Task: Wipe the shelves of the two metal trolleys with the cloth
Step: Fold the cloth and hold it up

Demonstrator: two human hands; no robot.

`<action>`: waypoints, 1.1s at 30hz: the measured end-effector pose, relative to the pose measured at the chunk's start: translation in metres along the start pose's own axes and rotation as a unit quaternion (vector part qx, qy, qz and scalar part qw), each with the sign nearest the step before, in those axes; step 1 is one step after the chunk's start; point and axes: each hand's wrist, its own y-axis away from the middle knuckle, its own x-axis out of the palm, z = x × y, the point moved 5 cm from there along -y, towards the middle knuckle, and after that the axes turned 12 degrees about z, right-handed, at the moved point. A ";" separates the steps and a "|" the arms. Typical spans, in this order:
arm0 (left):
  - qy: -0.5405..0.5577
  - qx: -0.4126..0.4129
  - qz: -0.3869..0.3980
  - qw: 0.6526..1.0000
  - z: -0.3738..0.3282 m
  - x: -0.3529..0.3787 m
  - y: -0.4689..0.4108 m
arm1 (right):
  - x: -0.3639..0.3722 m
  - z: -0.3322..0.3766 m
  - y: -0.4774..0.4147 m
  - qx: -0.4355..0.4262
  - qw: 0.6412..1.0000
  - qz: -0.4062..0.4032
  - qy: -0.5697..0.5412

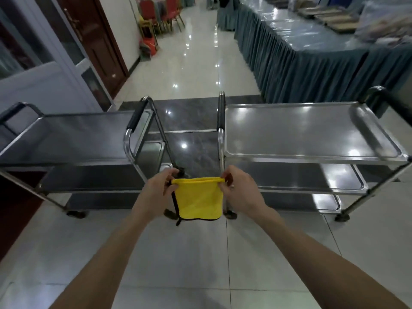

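A yellow cloth (198, 200) with a dark edge hangs folded in the air between my hands. My left hand (157, 188) pinches its upper left corner and my right hand (239, 189) pinches its upper right corner. Two three-shelf metal trolleys stand side by side in front of me. The left trolley (73, 134) has a dark-looking top shelf. The right trolley (307, 130) shows a bright top tray with light reflections. The cloth hangs in front of the gap between them, level with their middle shelves and touching neither.
A long table with a blue-green skirt (301, 61) runs along the right behind the right trolley. A brown door (95, 39) and a white partition (46, 85) stand at the left. Red chairs (165, 14) are far back. Glossy tiled floor lies between.
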 end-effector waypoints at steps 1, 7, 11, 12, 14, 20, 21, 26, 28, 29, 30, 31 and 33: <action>0.003 -0.004 -0.003 1.000 0.010 -0.015 -0.001 | 0.004 0.016 -0.010 -0.006 1.000 -0.005 0.000; -0.080 0.004 0.002 0.997 0.072 -0.092 -0.014 | 0.041 0.088 -0.060 -0.029 0.999 -0.016 -0.012; -0.105 -0.008 -0.031 0.994 0.107 -0.127 -0.020 | 0.069 0.116 -0.092 -0.030 0.999 -0.011 -0.029; -0.102 -0.015 -0.041 0.994 0.117 -0.135 -0.023 | 0.075 0.122 -0.101 -0.033 0.999 -0.009 -0.031; -0.097 -0.027 -0.064 0.993 0.136 -0.154 -0.030 | 0.089 0.135 -0.123 -0.039 0.999 -0.002 -0.034; -0.137 -0.089 -0.105 0.981 0.204 -0.214 -0.069 | 0.140 0.165 -0.217 -0.060 0.996 0.036 -0.052; -0.138 -0.097 -0.105 0.980 0.216 -0.226 -0.079 | 0.149 0.171 -0.236 -0.070 0.996 0.036 -0.051; -0.151 -0.128 -0.121 0.973 0.271 -0.289 -0.136 | 0.193 0.205 -0.335 -0.086 0.991 0.052 -0.087; -0.169 -0.131 -0.124 0.969 0.288 -0.312 -0.163 | 0.209 0.214 -0.370 -0.079 0.991 0.057 -0.094; -0.175 -0.133 -0.120 0.968 0.296 -0.322 -0.178 | 0.216 0.218 -0.387 -0.071 0.991 0.061 -0.096; -0.175 -0.136 -0.114 0.968 0.304 -0.330 -0.193 | 0.222 0.221 -0.403 -0.061 0.991 0.065 -0.101; -0.170 -0.142 -0.105 0.970 0.312 -0.338 -0.208 | 0.228 0.222 -0.418 -0.048 0.990 0.070 -0.108; -0.160 -0.148 -0.087 0.972 0.327 -0.349 -0.240 | 0.238 0.224 -0.446 -0.021 0.989 0.077 -0.122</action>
